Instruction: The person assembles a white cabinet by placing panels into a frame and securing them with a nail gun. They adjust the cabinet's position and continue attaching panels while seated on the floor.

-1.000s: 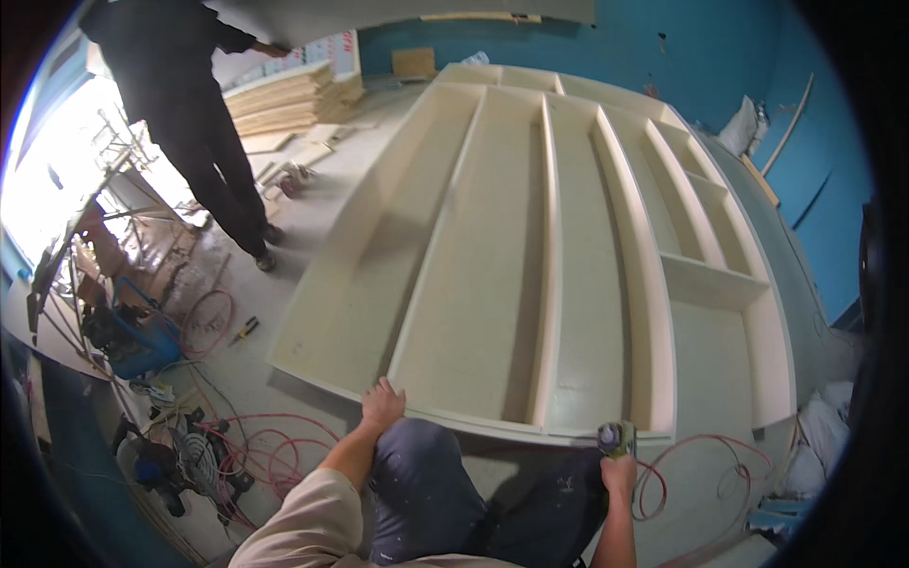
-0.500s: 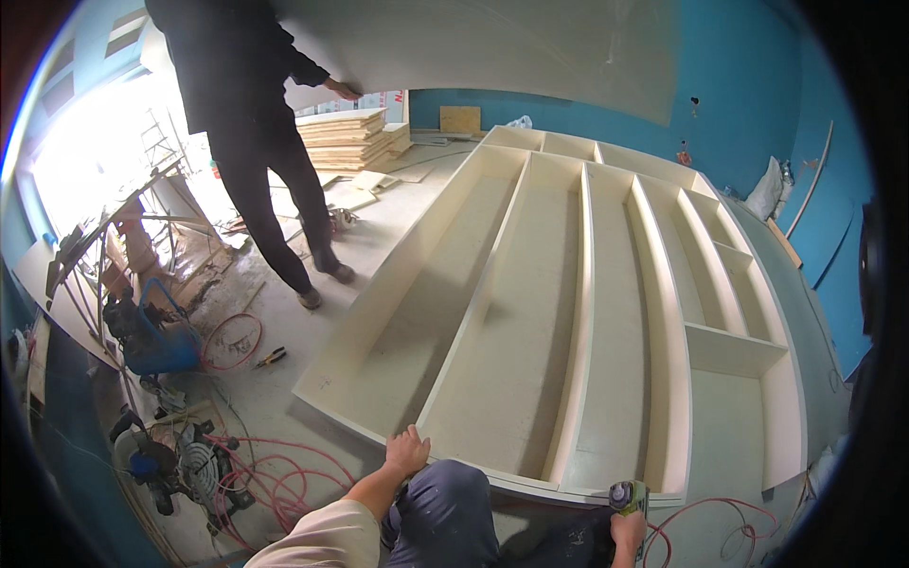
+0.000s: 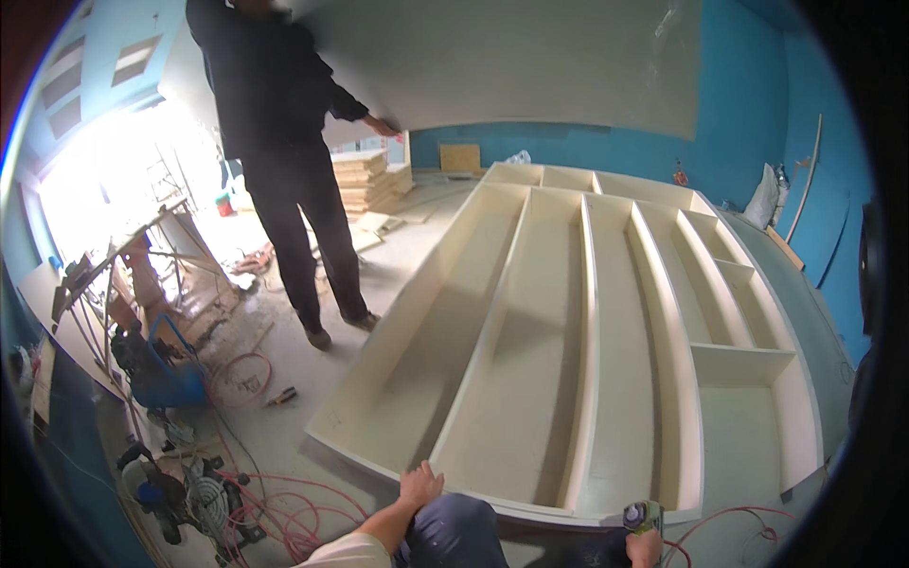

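A large cream-white cabinet frame (image 3: 670, 417) lies flat on the floor before me, split by long dividers into several bays. My left hand (image 3: 420, 486) grips its near edge, fingers curled over the board where a divider meets it. At the near right corner, my right hand (image 3: 645, 548) is closed around a green and black air nail gun (image 3: 643, 516). The tool's head is close to the cabinet's near edge; I cannot tell if they touch. A red hose (image 3: 724, 516) runs beside it. My knee is between my hands.
A person (image 3: 284, 123) in dark clothes stands beyond the cabinet's left side, one hand at a large grey-white sheet (image 3: 530, 66). At left are a blue tool bag (image 3: 170, 379), pliers (image 3: 282, 397), a mitre saw (image 3: 161, 497) and coiled red hose (image 3: 294, 511). Boards (image 3: 360, 180) are stacked behind.
My view has tilted up, so the scene sits lower. The other person has shifted right, closer to the cabinet, with the large sheet. Both my hands keep their hold.
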